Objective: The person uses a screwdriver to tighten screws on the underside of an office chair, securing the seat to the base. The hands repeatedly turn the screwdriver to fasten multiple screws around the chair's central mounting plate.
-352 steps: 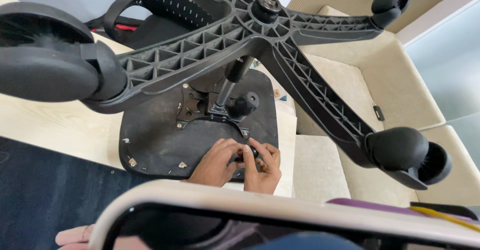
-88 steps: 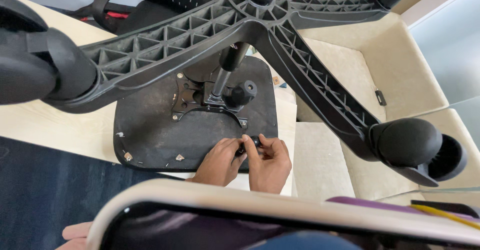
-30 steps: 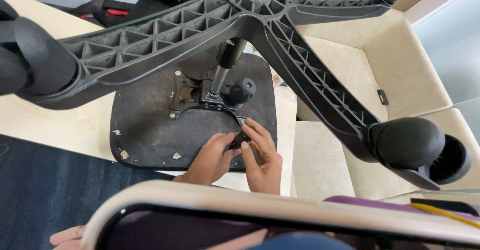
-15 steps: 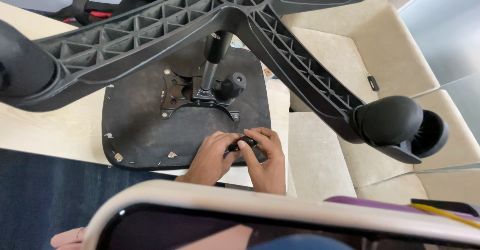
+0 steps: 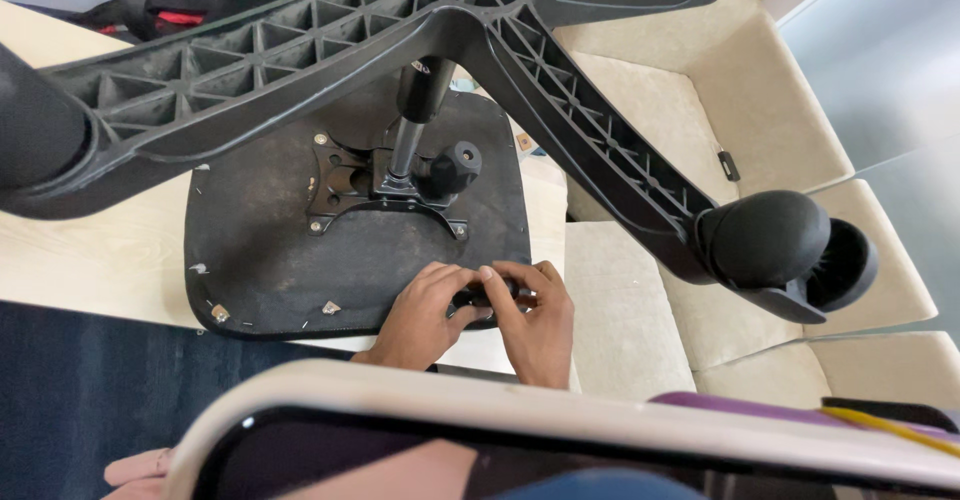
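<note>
Black ribbed plastic chair base [image 5: 420, 50] looms over the dusty fabric seat underside [image 5: 300, 250]. Left hand [image 5: 420, 312] and right hand [image 5: 535, 320] both pinch a small black part [image 5: 478, 298] at the seat's front edge.

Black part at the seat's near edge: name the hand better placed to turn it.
Probably the right hand: its fingers curl over the black part, while the left hand steadies it from the side.

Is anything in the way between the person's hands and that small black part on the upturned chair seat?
Nothing visible. Both the left hand and right hand already touch the black part at the near edge of the seat underside. The chair base arches above, clear of them.
</note>
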